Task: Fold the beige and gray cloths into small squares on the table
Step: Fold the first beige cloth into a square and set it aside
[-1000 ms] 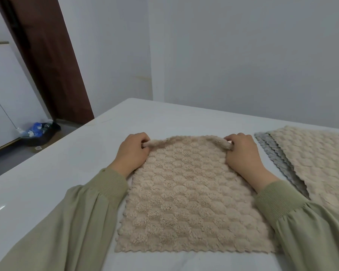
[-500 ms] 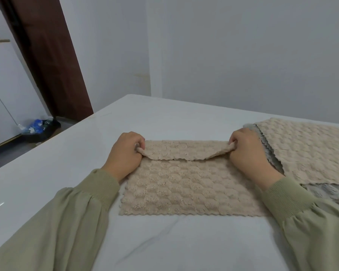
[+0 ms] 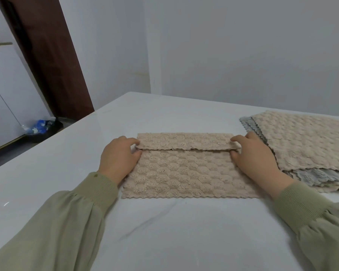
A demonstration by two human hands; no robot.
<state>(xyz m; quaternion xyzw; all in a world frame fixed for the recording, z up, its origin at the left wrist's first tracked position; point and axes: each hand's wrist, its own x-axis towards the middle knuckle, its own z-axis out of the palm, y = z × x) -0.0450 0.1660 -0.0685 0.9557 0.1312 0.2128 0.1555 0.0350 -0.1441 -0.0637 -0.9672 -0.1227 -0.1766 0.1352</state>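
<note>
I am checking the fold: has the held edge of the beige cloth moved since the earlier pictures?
Yes. Against the stack of cloths, the held edge has come nearer the person, folding over the beige cloth.

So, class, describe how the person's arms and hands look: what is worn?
Both arms wear loose, puffy sage-green sleeves, the left sleeve and right sleeve each gathered into a ribbed knit cuff at the wrist. The left hand and right hand are bare: no gloves, rings or watch visible.

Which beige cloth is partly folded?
The centre beige cloth, its far flap pinched by left hand and right hand; the other beige cloth lies flat atop the gray cloths.
</note>
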